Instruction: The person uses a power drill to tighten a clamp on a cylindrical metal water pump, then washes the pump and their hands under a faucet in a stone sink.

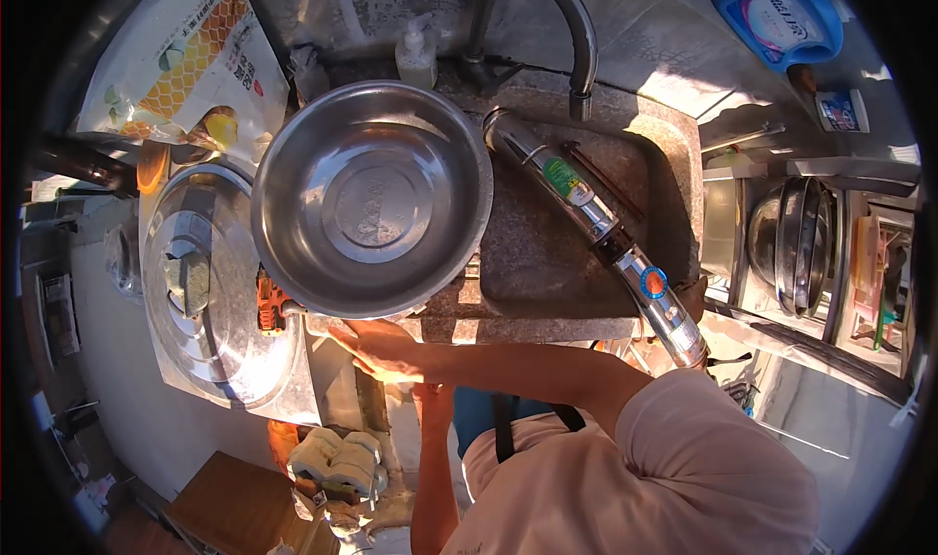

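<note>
My right hand point(383, 350) reaches left across my body to the counter's front edge, just below the rim of a wide steel basin point(293, 252). Its fingers are stretched out and partly apart, with nothing visible in them; whether they touch the counter edge I cannot tell. My left forearm point(435, 477) rises from the lower edge, and the left hand is mostly hidden behind the right wrist. The basin rests on the counter at the sink's left. Left of my right fingers is an orange and black power tool point(271, 304).
A long steel cylinder resembling a submersible pump point(625, 247) leans diagonally across the stone sink point(547, 296). Above it curves a dark faucet point(586, 47). A large round metal lid point(230, 355) lies left, and a blue detergent bottle point(779, 18) stands back right. Pans point(801, 247) sit on a rack.
</note>
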`<act>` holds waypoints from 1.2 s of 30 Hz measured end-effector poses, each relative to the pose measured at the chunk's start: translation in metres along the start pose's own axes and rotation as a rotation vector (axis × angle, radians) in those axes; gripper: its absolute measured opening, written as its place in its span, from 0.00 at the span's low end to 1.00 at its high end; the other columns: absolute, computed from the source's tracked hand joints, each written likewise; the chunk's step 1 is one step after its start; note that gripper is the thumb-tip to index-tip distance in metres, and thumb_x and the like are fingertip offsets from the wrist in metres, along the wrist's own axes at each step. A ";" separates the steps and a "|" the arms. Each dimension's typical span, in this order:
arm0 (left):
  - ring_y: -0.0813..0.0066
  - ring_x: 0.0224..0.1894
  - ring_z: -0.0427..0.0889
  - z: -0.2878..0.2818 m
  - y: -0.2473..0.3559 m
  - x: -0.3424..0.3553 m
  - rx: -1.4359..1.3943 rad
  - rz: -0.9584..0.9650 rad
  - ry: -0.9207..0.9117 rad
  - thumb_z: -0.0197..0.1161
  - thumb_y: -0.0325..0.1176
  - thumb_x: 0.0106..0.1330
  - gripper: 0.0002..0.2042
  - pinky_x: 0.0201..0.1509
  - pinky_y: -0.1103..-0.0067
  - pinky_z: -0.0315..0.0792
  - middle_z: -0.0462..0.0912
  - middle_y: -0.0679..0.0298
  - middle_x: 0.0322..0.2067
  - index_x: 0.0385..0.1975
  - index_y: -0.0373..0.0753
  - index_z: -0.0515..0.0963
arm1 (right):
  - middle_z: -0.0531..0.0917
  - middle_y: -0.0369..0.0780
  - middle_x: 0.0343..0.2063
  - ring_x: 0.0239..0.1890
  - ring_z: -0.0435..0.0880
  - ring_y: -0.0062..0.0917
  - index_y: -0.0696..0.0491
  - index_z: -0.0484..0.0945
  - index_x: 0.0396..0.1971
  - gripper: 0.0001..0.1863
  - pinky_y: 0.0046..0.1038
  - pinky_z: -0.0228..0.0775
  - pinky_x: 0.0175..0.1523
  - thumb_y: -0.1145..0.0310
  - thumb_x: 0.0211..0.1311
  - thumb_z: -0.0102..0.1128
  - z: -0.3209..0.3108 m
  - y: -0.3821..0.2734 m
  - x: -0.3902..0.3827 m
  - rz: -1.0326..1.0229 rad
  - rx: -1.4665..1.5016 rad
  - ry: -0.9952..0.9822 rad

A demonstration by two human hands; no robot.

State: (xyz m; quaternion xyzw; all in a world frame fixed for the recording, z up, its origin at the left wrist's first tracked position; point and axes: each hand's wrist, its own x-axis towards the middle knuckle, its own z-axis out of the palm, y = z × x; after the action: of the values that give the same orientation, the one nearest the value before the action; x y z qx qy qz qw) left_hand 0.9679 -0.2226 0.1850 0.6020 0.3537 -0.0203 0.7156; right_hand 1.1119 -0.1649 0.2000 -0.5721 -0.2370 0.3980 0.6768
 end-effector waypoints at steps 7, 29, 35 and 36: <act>0.62 0.42 0.78 0.110 0.076 0.063 0.491 0.261 -0.327 0.61 0.24 0.58 0.18 0.46 0.72 0.73 0.78 0.56 0.42 0.50 0.34 0.72 | 0.83 0.39 0.35 0.39 0.80 0.17 0.59 0.74 0.50 0.18 0.22 0.73 0.44 0.68 0.62 0.58 -0.242 -0.097 -0.151 0.273 -0.065 0.535; 0.54 0.37 0.76 0.204 0.043 0.099 1.100 0.744 -0.423 0.63 0.37 0.55 0.18 0.40 0.67 0.73 0.76 0.54 0.34 0.44 0.35 0.73 | 0.77 0.48 0.40 0.45 0.77 0.45 0.56 0.73 0.41 0.15 0.39 0.72 0.47 0.72 0.51 0.58 -0.572 0.060 -0.264 0.654 -1.365 0.606; 0.53 0.40 0.76 0.196 0.048 0.094 1.147 0.720 -0.336 0.62 0.39 0.57 0.19 0.43 0.66 0.73 0.76 0.54 0.36 0.45 0.35 0.73 | 0.79 0.48 0.19 0.23 0.81 0.33 0.63 0.76 0.30 0.10 0.32 0.70 0.29 0.71 0.51 0.60 -0.502 -0.079 -0.231 0.496 -0.538 0.707; 0.52 0.42 0.75 0.196 0.048 0.093 1.127 0.682 -0.365 0.61 0.37 0.58 0.19 0.44 0.67 0.73 0.75 0.53 0.38 0.46 0.35 0.72 | 0.78 0.47 0.18 0.21 0.81 0.31 0.63 0.76 0.30 0.10 0.31 0.70 0.27 0.71 0.51 0.59 -0.483 -0.102 -0.231 0.534 -0.549 0.729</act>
State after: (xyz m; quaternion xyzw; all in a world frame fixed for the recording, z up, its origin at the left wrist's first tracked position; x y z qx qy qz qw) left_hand 1.1536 -0.3440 0.1813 0.9473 -0.0469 -0.0758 0.3077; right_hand 1.3821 -0.6382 0.2171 -0.8699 0.0723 0.2553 0.4157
